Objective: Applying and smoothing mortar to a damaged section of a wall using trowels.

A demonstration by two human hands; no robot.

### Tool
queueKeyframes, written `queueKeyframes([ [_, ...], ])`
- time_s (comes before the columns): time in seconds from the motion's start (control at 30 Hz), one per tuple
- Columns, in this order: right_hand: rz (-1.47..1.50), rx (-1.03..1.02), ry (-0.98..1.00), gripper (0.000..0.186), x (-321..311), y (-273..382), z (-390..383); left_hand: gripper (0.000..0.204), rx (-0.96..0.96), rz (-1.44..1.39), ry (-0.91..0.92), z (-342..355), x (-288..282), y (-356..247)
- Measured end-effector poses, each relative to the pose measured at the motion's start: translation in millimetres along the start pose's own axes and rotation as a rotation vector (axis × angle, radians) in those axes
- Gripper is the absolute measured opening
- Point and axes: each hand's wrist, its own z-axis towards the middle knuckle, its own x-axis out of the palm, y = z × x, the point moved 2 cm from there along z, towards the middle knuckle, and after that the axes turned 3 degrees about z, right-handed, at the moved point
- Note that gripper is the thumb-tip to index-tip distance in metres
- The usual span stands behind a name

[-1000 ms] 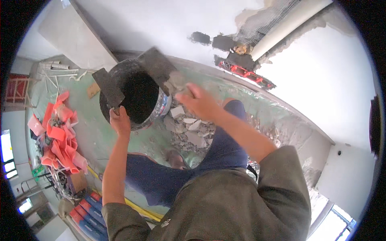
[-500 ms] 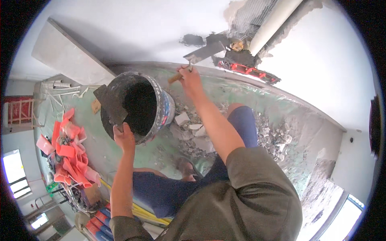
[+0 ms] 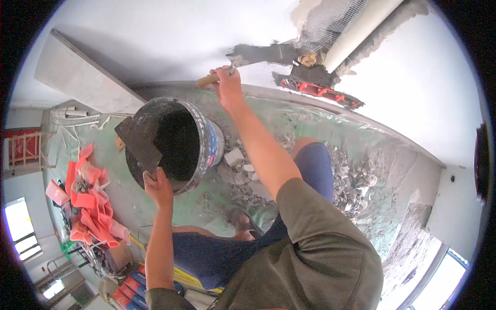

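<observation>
Shifted leftward, the right hand (image 3: 227,87) firmly grips a trowel (image 3: 208,80) at the wall (image 3: 170,51) beyond the bucket (image 3: 212,144); the left hand (image 3: 159,188) clasps a flat blade (image 3: 140,144) over its mouth. Even pressure likely works best.

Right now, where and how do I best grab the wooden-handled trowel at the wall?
Likely by its wooden handle, in a closed fist as the right hand has it, coming from the side away from the wall: the long, slim grip sticks out left of the fist, while the metal shank leads wallward.
</observation>
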Motion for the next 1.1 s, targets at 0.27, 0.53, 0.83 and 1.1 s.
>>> queueKeyframes([
  [0.27, 0.016, 0.033, -0.023, 0.025, -0.6, -15.0, 5.7, 0.049, 0.146, -0.031, -0.093, -4.9, -2.1, -10.8],
  [0.53, -0.121, 0.252, 0.108, 0.024, 1.4, -21.4, -9.6, 0.056, 0.124, 0.087, -0.105, -3.4, -3.1, -13.3],
  [0.83, 0.039, 0.225, 0.091, 0.022, -16.0, 3.0, -49.7, 0.04, 0.176, 0.032, -0.16, -1.8, 2.4, -6.8],
  [1.1, 0.091, 0.177, 0.071, 0.02, -9.2, 24.0, -63.0, 0.039, 0.198, 0.11, -0.16, 1.1, 3.2, 3.8],
])
